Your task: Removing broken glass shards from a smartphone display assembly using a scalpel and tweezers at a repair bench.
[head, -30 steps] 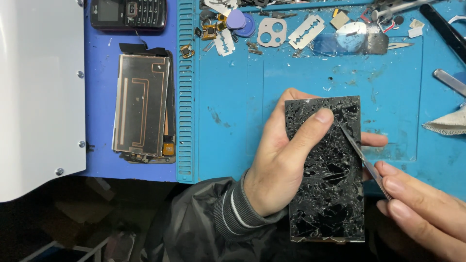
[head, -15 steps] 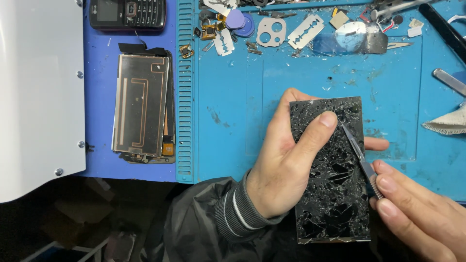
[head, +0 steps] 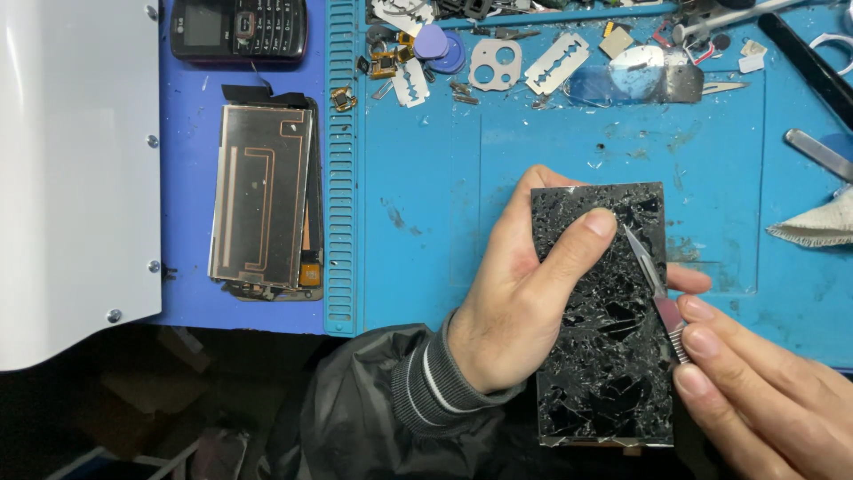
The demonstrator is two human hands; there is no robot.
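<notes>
While the left hand (head: 524,302) steadies it, the screen panel (head: 604,311) (black) shows shattered glass.

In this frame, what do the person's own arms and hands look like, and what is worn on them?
Both hands are bare, with no gloves or rings visible. The left hand comes out of a dark grey jacket sleeve with a ribbed, light-striped cuff. The right hand shows no sleeve in view.

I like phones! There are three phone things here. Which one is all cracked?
The cracked one is the shattered black screen panel gripped in the left hand. The copper-backed panel and the black keypad phone lie untouched on the blue mat.
</notes>
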